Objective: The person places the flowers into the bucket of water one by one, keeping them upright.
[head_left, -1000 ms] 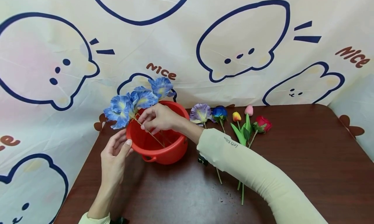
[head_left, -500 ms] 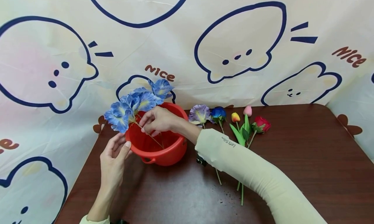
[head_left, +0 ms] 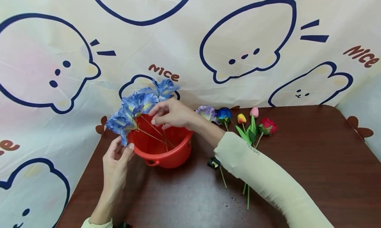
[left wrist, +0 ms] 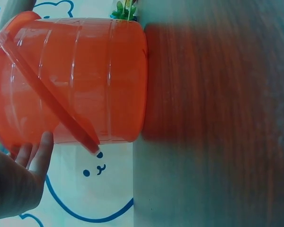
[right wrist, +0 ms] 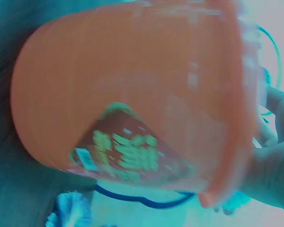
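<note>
A red plastic bucket (head_left: 166, 160) stands on the table, its folded handle (left wrist: 52, 104) showing in the left wrist view. Several blue artificial irises (head_left: 119, 121) lean over its left and back rim, their thin stems (head_left: 151, 136) reaching down inside. My left hand (head_left: 116, 163) touches the bucket's left side, fingers fairly straight and thumb at the rim, just below the lowest bloom. Above the bucket's opening, my right hand (head_left: 175, 114) has loosely bent fingers with nothing gripped, close to the stems. The right wrist view shows the bucket's label (right wrist: 132, 146).
Right of the bucket lie a purple flower (head_left: 206, 113), a blue rose (head_left: 224, 114), an orange-yellow tulip (head_left: 241, 119), a pink tulip (head_left: 254, 112) and a red rose (head_left: 268, 126). A patterned cloth (head_left: 184, 49) hangs behind the brown table (head_left: 312, 148).
My right hand has let go of an iris stem and moved up and right. The front iris has dropped lower over the left rim. My left hand stays in place.
</note>
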`<state>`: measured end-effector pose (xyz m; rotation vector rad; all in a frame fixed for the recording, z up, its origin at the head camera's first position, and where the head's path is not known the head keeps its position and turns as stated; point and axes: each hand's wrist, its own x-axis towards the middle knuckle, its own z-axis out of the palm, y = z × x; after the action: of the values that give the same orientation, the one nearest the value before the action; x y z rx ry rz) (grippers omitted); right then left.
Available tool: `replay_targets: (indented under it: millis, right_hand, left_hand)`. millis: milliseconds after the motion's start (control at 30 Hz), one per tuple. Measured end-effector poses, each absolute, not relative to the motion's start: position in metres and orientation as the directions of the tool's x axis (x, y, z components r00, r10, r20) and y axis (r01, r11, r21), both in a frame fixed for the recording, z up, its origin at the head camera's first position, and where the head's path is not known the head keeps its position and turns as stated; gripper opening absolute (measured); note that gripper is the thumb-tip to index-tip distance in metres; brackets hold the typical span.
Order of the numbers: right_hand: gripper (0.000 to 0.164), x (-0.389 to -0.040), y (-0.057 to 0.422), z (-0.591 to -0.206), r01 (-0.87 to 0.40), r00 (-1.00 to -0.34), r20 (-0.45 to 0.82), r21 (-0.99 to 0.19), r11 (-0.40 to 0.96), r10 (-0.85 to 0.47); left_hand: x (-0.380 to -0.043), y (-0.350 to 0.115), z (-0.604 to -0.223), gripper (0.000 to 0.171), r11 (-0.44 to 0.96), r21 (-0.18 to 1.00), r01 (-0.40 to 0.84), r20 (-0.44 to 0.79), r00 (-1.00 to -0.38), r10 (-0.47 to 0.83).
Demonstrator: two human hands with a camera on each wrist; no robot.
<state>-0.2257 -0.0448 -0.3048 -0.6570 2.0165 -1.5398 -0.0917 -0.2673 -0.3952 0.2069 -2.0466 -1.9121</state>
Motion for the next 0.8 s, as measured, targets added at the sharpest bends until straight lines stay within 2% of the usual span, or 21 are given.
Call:
replay_targets:
  millis: [367, 800]
  right_hand:
    - [0.032, -0.211, 0.013, -0.279, -0.087, -0.830, 0.010, -0.990, 0.111, -0.558]
    - [0.038, -0.196, 0.074, -0.296, -0.035, -0.905, 0.009, -0.998, 0.055, -0.426]
  left_hand:
    - [-0.092, -0.267, -0.395, 0.047, 0.069, 0.989, 0.127, 0.143, -0.935, -0.323]
    - [-0.089, -0.254, -0.400, 0.043, -0.004, 0.980, 0.197, 0.179, -0.894, -0.411]
